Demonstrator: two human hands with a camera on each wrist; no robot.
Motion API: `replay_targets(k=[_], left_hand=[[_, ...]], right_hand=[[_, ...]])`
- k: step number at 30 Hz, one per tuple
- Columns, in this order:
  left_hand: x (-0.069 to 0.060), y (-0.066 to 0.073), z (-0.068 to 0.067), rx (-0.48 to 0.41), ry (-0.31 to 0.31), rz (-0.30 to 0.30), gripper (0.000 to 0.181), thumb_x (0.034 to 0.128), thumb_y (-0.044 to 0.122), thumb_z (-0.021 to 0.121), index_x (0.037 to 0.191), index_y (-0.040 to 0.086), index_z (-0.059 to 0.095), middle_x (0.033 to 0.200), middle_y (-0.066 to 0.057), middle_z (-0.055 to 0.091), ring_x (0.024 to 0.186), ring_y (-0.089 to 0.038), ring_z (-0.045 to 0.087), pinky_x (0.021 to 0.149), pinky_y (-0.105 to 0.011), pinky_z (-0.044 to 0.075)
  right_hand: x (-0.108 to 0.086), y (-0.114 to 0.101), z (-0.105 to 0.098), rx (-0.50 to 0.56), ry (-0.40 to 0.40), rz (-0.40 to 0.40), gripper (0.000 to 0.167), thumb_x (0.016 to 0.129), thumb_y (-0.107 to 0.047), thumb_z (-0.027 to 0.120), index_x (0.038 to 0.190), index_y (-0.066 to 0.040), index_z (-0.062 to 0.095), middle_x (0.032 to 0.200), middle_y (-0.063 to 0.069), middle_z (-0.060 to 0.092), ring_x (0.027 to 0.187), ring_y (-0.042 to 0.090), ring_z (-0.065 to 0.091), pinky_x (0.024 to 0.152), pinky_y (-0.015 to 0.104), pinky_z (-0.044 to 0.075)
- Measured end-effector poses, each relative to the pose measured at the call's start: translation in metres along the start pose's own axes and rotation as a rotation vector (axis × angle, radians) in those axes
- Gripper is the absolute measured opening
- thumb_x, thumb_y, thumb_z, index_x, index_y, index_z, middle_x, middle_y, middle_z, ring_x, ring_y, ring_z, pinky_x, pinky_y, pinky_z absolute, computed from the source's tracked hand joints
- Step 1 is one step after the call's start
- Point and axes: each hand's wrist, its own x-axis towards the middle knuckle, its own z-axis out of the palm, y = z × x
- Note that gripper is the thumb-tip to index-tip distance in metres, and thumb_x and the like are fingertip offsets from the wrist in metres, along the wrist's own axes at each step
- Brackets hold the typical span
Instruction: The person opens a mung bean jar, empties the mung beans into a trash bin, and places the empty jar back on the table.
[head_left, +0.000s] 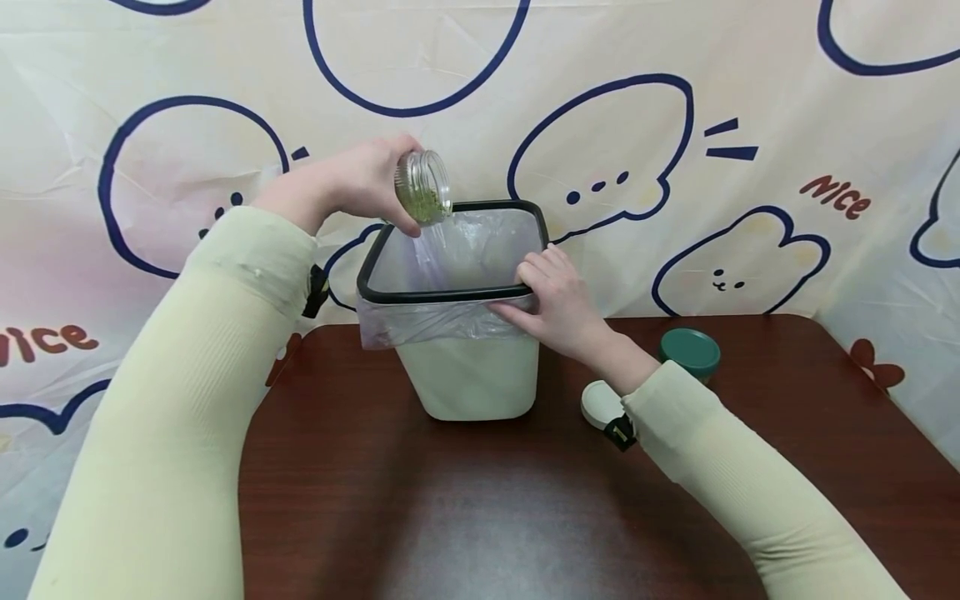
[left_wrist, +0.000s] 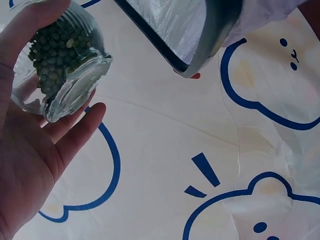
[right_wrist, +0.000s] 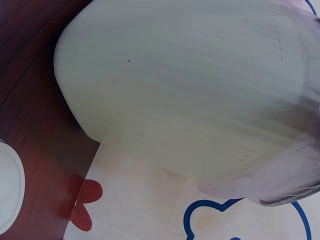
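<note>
In the head view the left hand [head_left: 363,179] grips a clear glass jar [head_left: 422,187] tilted over the left part of a bin's black rim [head_left: 450,296]. Small green beans or grains [left_wrist: 57,57] lie inside the jar in the left wrist view, where the left hand [left_wrist: 37,130] curls round the glass. The right hand [head_left: 562,304] grips the bin's right front rim corner, thumb outside over the liner. A thin translucent liner [head_left: 442,321] folds over the edge of the pale bin [head_left: 476,375]. The right hand is not visible in the right wrist view.
On the brown table [head_left: 480,500], right of the bin, stand a green-lidded container [head_left: 690,352] and a white round lid or container [head_left: 602,405], close to the right forearm. A patterned cloth [head_left: 600,50] hangs behind the table.
</note>
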Motion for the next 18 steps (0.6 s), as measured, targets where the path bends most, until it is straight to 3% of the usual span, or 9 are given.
replay_targets(k=[18], left_hand=[[-0.0083, -0.0018, -0.0037, 0.023, 0.016, -0.002, 0.090, 0.0691, 0.016, 0.085, 0.142, 0.002, 0.034, 0.134, -0.021, 0.047, 0.119, -0.036, 0.046, 0.096, -0.053, 0.042]], right_hand=[[-0.0001, -0.0012, -0.0013, 0.010, -0.012, 0.012, 0.041, 0.076, -0.021, 0.084, 0.072, -0.006, 0.046, 0.069, 0.003, 0.043, 0.072, 0.024, 0.040, 0.073, 0.039, 0.033]])
